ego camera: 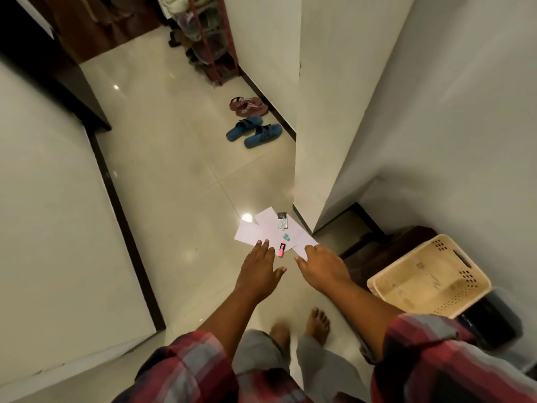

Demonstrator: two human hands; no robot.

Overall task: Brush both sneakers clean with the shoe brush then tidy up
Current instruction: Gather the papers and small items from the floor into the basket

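Observation:
No sneakers and no shoe brush show in this view. I stand in a narrow tiled hallway with both arms stretched forward and down. My left hand (pixel 259 264) is held out with straight fingers and holds nothing. Beside it, my right hand (pixel 321 264) is also spread and holds nothing. Below the fingertips, on the floor, lie white paper sheets (pixel 252 232) with a pink highlighter (pixel 281 249), a small teal clip (pixel 286 236) and a small grey packet (pixel 282 221) on them. Far up the hall stands a red shoe rack (pixel 213 39) with blurred footwear on its shelves.
Blue slides (pixel 254 132) and maroon sandals (pixel 247 106) lie by the right wall. A beige plastic basket (pixel 430 274) sits on a dark stand at right, beside wooden steps (pixel 372 248). White walls close in on both sides. My bare feet (pixel 316 324) are on the tiles.

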